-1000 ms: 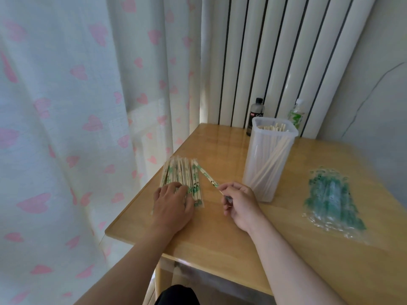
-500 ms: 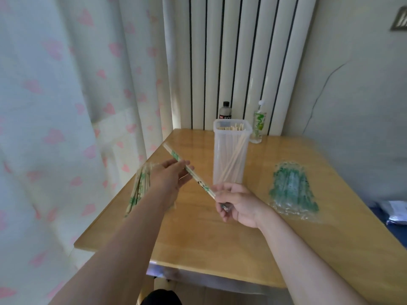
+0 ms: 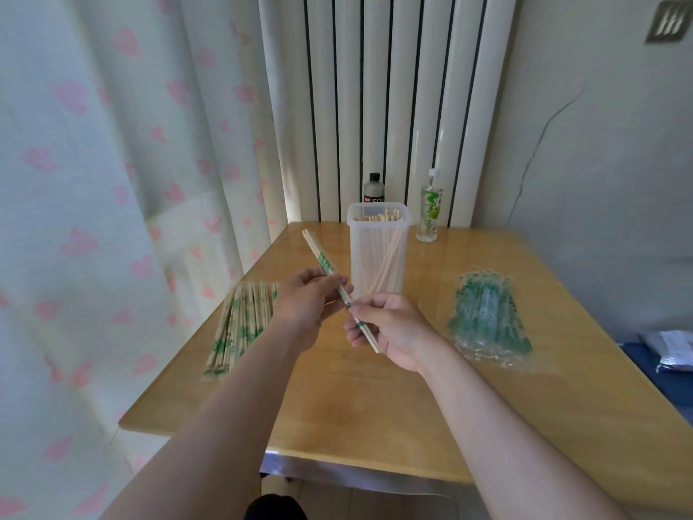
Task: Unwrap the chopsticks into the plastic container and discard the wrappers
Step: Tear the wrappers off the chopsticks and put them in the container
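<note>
Head view: left hand (image 3: 305,300), right hand (image 3: 395,330) pinch wrapped chopsticks (image 3: 321,258); black bottle (image 3: 374,189) label "SO".

wrapped chopsticks (image 3: 240,324) left on table (image 3: 375,407) | plastic container (image 3: 378,257) centre | wrappers (image 3: 487,320) right | bottle (image 3: 374,189) behind container

Above the table (image 3: 375,407), the left hand (image 3: 305,300) pinches a wrapped pair (image 3: 325,265) at its middle, and the right hand (image 3: 392,328) grips it near the lower end. Behind stands the container (image 3: 378,272) of bare chopsticks (image 3: 378,218). A wrapped pile (image 3: 240,320) lies left, seemingly empty wrappers (image 3: 487,324) right.
</note>
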